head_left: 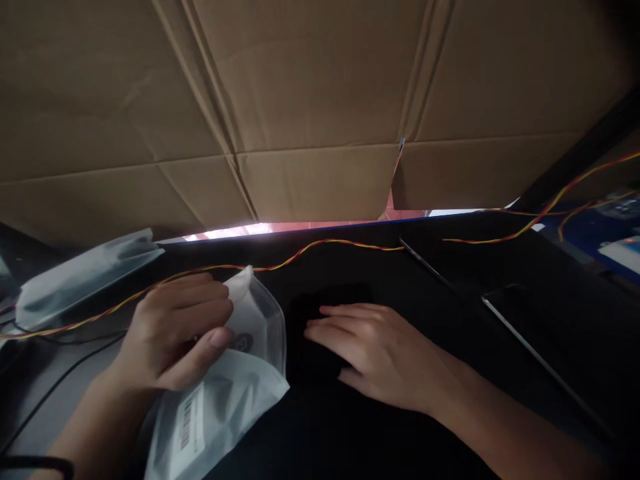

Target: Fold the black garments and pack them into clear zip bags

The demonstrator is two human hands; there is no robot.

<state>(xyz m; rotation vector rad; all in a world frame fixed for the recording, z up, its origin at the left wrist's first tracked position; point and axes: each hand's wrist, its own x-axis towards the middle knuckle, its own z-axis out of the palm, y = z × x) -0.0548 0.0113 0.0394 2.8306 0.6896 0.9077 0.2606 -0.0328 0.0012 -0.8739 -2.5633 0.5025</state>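
My left hand is closed on the edge of a frosted plastic bag, its thumb pressed toward the fingers. A barcode label shows on the front of the bag, and a clear flap with a round printed mark stands up behind the thumb. My right hand reaches in from the right with its fingers stretched out and slightly bent, low over the black tabletop. A darker patch lies around its fingertips; whether that is a black object or shadow I cannot make out.
Another frosted bag lies at the left. A twisted red-and-yellow wire runs across the back. Two dark flat things with shiny edges lie at the right. Cardboard rises behind the table. A black cable crosses the left side.
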